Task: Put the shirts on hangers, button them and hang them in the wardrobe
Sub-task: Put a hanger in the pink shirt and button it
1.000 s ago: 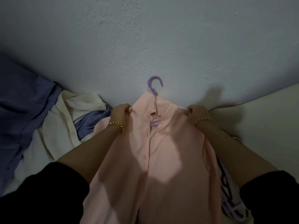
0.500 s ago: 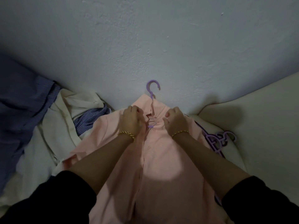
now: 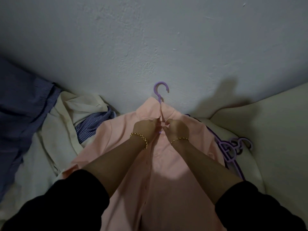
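Observation:
A pale pink shirt (image 3: 166, 180) lies front up before me on a purple hanger (image 3: 160, 90), whose hook sticks out above the collar against the wall. My left hand (image 3: 145, 129) pinches the left edge of the shirt front just below the collar. My right hand (image 3: 176, 128) pinches the right edge opposite it. The two hands almost touch at the top of the placket. The button between them is hidden by my fingers. Each wrist wears a gold bead bracelet.
A heap of other shirts lies at the left: a cream one (image 3: 70, 127), a blue checked one (image 3: 93, 125) and a dark blue one (image 3: 25, 105). Several spare purple hangers (image 3: 233, 147) lie at the right on a cream cushion (image 3: 266, 139). A grey wall (image 3: 150, 39) stands behind.
My hands moved in from the shirt's shoulders to the collar and now meet at the top of the front opening, drawing its two edges together.

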